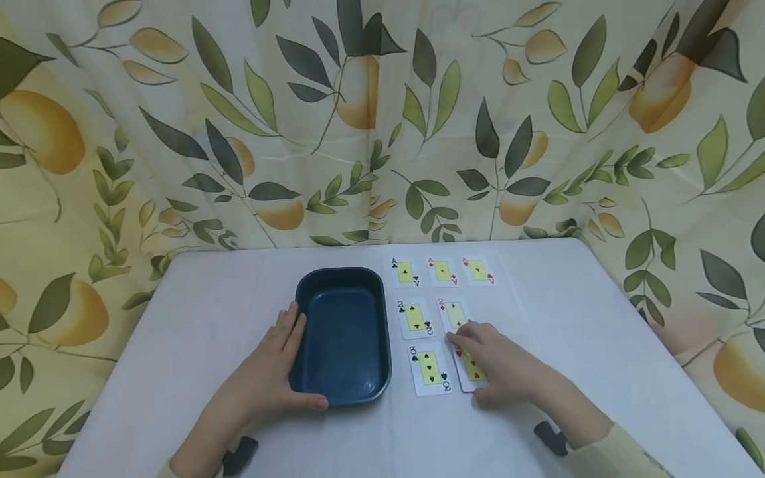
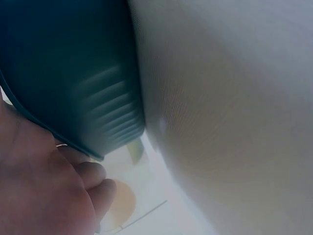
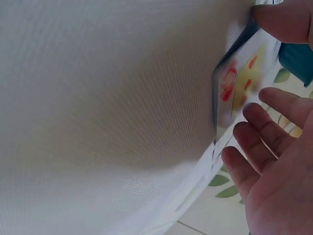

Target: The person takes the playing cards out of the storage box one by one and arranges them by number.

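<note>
A dark blue rectangular tray [image 1: 387, 345] stands on the white cloth. My left hand [image 1: 271, 362] rests against its near left corner, fingers extended along the left rim and thumb at the near edge. At the right, my right hand [image 1: 508, 365] reaches over a stack of playing cards [image 1: 475, 372] topped by a red heart card. Its thumb is at the stack's near end. The right wrist view shows the fingers [image 3: 264, 132] spread, apart from the heart card [image 3: 239, 85]. Just beyond lies a two of diamonds [image 1: 455, 312], its lower part covered.
Three aces, of clubs [image 1: 405, 272], diamonds [image 1: 443, 271] and hearts [image 1: 478, 270], form the far row. A two of clubs [image 1: 415, 318] and a three of spades [image 1: 429, 368] lie between tray and stack. A fruit-patterned curtain [image 1: 418, 133] hangs behind the table.
</note>
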Motion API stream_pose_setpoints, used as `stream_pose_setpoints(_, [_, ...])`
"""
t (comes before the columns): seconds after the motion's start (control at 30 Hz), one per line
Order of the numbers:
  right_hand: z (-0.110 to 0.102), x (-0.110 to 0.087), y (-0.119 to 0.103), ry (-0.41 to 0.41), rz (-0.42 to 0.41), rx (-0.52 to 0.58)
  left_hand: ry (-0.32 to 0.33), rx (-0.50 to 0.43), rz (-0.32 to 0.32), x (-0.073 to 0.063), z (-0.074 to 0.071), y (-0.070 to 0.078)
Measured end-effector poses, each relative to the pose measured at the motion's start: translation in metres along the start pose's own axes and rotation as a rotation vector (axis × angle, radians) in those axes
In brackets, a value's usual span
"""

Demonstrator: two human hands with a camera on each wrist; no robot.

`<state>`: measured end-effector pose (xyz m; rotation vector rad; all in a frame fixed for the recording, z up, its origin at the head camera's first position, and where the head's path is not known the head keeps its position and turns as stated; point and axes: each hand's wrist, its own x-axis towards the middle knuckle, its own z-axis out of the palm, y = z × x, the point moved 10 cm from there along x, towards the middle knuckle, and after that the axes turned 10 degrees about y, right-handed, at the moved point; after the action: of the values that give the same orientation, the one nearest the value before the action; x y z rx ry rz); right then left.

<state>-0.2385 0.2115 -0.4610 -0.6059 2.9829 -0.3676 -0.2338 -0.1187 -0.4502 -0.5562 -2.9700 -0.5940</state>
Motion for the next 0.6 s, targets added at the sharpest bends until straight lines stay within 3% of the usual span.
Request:
stream_pose_setpoints(0.27, [-0.003, 0.003, -0.002, -0.005, -0.004, 0.001, 0.023, 0.011, 0.004, 0.001, -0.003, 0.001])
stream_pose_setpoints(0.47, [-0.029, 0.003, 0.002, 0.172, -0.001, 0.002, 0.021, 0.045, 0.003, 0.004, 0.0, -0.002])
stream_pose_setpoints(0.6, [-0.042, 0.001, -0.002, 0.259, 0.005, 0.039, 0.038, 0.062, 0.042, 0.004, -0.001, -0.001])
